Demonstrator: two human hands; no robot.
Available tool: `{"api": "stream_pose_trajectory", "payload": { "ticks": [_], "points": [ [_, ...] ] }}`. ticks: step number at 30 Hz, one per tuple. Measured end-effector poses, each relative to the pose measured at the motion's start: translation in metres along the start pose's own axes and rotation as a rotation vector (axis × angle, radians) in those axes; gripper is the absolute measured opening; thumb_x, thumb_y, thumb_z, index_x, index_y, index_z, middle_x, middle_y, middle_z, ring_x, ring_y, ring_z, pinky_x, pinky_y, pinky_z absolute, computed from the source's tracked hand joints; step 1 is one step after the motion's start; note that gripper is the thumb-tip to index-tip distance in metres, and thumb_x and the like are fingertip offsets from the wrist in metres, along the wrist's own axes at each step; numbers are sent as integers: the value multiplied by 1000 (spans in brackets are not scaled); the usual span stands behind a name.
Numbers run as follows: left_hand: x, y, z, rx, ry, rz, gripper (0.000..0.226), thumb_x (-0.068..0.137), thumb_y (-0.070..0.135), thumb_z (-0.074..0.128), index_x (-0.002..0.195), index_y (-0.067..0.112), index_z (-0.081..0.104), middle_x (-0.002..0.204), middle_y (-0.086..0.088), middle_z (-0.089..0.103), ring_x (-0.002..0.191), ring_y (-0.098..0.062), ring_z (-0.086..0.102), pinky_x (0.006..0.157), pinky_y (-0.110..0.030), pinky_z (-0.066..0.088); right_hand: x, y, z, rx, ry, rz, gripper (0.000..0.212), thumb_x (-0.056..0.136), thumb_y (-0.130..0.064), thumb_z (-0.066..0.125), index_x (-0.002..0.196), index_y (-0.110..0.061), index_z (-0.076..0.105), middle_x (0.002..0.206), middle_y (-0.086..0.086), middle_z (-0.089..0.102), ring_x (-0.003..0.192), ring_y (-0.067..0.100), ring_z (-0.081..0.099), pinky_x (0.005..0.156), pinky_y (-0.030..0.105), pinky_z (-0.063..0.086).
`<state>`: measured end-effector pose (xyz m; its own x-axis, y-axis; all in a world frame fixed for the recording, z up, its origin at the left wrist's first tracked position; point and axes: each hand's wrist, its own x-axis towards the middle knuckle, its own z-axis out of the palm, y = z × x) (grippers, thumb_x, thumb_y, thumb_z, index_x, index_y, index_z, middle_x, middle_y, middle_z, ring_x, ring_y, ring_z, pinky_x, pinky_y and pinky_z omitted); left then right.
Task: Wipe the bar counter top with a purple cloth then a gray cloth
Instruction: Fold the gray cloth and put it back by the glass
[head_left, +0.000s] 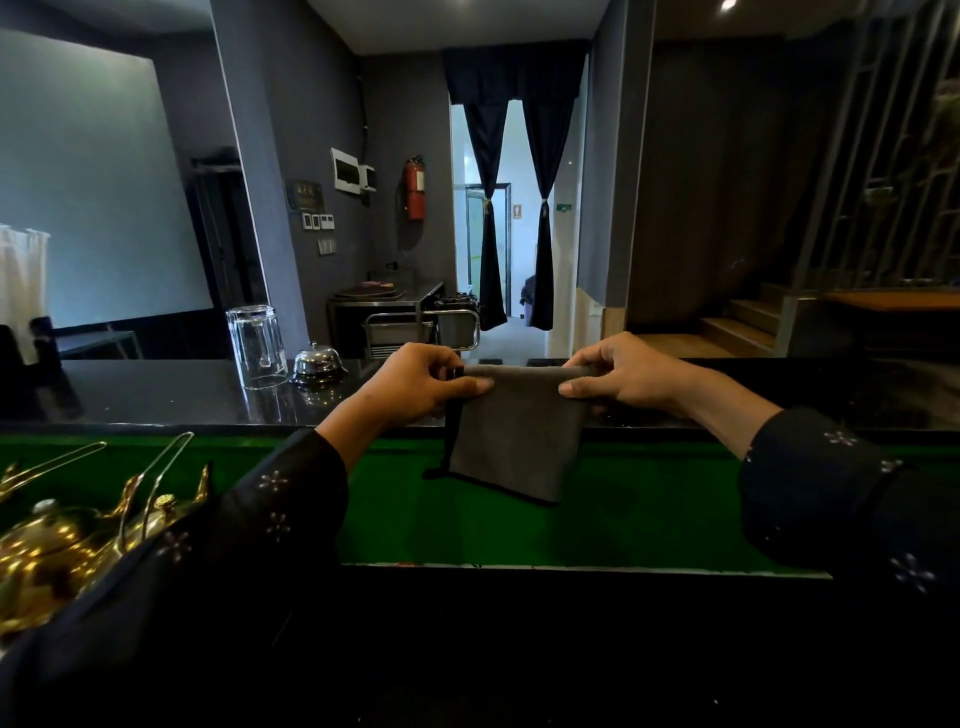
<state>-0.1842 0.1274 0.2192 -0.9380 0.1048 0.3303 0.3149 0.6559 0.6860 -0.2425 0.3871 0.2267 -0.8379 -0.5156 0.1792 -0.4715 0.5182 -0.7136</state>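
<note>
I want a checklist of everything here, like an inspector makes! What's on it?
Surface: black glossy bar counter, green mat on the lower shelf.
Job's things: gray cloth folded, hanging in the air; purple cloth nothing seen.
Clutter: upturned glass, call bell, gold teapots.
Hands: left hand and right hand pinch the cloth's top corners.
Cables: nothing seen.
Surroundings: fire extinguisher, dark curtains, stairs.

Dim grey-walled bar room, daylight through a curtained doorway

Dark curtains (514, 208) frame the bright doorway; a red fire extinguisher (415, 188) hangs on the grey wall (291, 104) beside it, a steel trolley (400, 319) stands below, and wooden steps (737, 327) rise right.
</note>
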Motion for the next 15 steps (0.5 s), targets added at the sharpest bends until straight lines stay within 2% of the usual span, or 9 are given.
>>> {"api": "stream_pose_trajectory", "payload": {
  "ticks": [1,4,6,8,11,13,15],
  "points": [
    [-2,1,1,-72,1,14,29,80,38,71,82,10,62,74,-4,60,64,-10,56,58,-20,47,0,0,0,-23,7,-5,17,87,-25,69,98,-13,72,99,21,69,79,20,63,75,34,52],
    [-8,6,6,-232,59,70,29,87,38,62,88,9,56,81,-3,62,70,-7,61,61,-20,52,-4,-3,5,38,19,-1,29,93,-33,58,102,-8,69,105,16,69,97,25,63,86,38,50],
    [-11,10,11,-274,130,81,35,90,41,57,91,7,55,84,-9,61,76,-14,61,66,-31,55,-4,-6,13,217,38,29,35,96,-35,52,104,-5,67,104,15,69,104,27,63,93,41,49],
    [-13,14,17,-294,213,74,43,90,44,55,98,2,55,90,-16,62,81,-21,62,72,-39,56,-7,-13,23,433,77,73,36,98,-37,48,99,-7,67,97,13,68,99,25,63,92,40,49],
    [-13,22,25,-302,371,76,36,92,44,53,93,8,56,83,-4,61,76,-11,59,68,-27,52,-9,-19,39,697,130,106,40,97,-45,46,105,-10,65,100,9,67,101,24,63,94,43,50],
    [-12,26,29,-298,453,76,29,93,43,53,88,15,55,78,4,59,70,-4,56,64,-18,49,-13,-20,50,826,135,98,41,94,-46,49,111,-11,63,101,8,70,98,23,67,87,40,54],
    [-10,26,32,-291,505,65,29,92,43,53,87,15,54,77,5,58,68,-4,54,61,-16,46,-15,-20,62,878,100,101,43,88,-40,59,118,-8,57,106,9,69,97,22,68,77,34,56]
  ]
}}
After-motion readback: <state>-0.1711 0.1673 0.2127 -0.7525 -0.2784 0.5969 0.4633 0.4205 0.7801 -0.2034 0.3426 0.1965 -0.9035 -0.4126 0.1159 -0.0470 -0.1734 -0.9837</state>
